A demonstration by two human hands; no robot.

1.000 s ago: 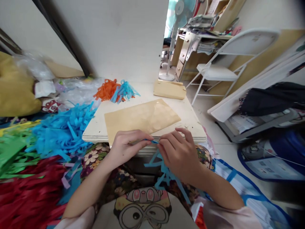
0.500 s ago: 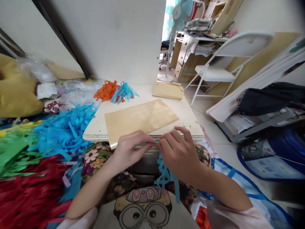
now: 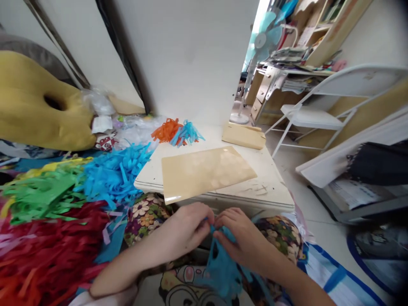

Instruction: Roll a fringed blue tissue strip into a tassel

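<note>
A blue fringed paper tassel (image 3: 223, 272) hangs over my lap, its strips blurred by motion. My left hand (image 3: 194, 227) pinches its top end between thumb and fingers. Right beside it, my right hand (image 3: 237, 236) is closed round the tassel just below that end. Both hands are close together in front of the white table's (image 3: 270, 193) near edge. On the table lies a tan paper sheet (image 3: 207, 172), one corner overhanging the front. Behind it, an orange tassel (image 3: 167, 131) and a light blue tassel (image 3: 188, 132) rest side by side.
A folded tan packet (image 3: 244, 135) lies at the table's back right. Piles of blue (image 3: 117, 170), green (image 3: 47, 189) and red fringed paper (image 3: 63, 242) cover the floor at left, near a yellow cushion (image 3: 28, 102). A white folding chair (image 3: 315, 117) and a fan (image 3: 260, 41) stand at right.
Both hands have come down toward my lap, and the blue tassel swings lower with more of its strips showing. The view has shifted left.
</note>
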